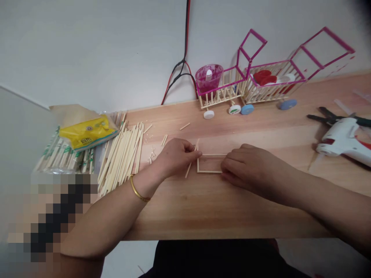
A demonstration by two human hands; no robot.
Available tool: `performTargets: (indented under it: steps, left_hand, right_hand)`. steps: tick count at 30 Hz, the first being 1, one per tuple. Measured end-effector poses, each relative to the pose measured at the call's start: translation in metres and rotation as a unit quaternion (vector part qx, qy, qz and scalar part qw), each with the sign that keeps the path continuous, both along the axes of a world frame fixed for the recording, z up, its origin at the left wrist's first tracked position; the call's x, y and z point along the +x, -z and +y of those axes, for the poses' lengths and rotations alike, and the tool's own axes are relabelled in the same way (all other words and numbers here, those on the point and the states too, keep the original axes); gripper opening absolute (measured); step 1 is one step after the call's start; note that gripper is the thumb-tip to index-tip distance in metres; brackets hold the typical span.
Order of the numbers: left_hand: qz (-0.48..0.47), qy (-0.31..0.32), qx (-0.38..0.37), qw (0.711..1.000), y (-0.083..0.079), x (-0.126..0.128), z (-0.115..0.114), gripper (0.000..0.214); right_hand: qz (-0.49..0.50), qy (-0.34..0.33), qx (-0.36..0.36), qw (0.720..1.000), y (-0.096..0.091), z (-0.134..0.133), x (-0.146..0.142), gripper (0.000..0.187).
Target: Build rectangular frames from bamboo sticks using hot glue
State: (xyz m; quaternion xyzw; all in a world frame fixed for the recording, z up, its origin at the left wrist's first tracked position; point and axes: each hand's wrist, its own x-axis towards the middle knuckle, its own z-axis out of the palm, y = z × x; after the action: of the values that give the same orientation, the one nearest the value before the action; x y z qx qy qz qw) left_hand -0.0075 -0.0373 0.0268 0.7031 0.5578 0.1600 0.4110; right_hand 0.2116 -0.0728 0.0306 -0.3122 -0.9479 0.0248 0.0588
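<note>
A small rectangular frame of thin wooden sticks (pixel 210 172) lies flat on the wooden table in front of me. My left hand (pixel 181 154), with a gold bangle at the wrist, pinches thumb to forefinger at the frame's far left corner. A loose wooden stick (pixel 188 170) runs at a slant under those fingertips, beside the frame's left side. Curled over the frame's right end, my right hand (pixel 246 164) hides that end from sight.
Bare sticks (pixel 121 154) lie heaped at left, near wrapped chopsticks (pixel 84 158) and a yellow packet (pixel 87 131). Behind stand two stick carts (pixel 222 94) (pixel 269 88), one bearing a purple-stained cup (pixel 209 77). At right are a glue gun (pixel 344 135) and black-handled pliers (pixel 324 116). Cables (pixel 184 61) hang behind.
</note>
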Motion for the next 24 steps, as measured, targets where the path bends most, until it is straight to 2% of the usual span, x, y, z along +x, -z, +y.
performTargets:
  steps: [13,24]
  left_hand:
    - [0.055,-0.007,0.033,0.998,-0.0014,0.0039,-0.0021,0.025]
    - [0.052,-0.003,0.042,0.998,-0.0012,0.0046,-0.0044,0.025]
  right_hand:
    - [0.000,0.002,-0.019,1.000,0.0011,0.0013,0.0002,0.023]
    - [0.005,0.004,-0.024,1.000,0.0022,0.0012,-0.0010,0.022]
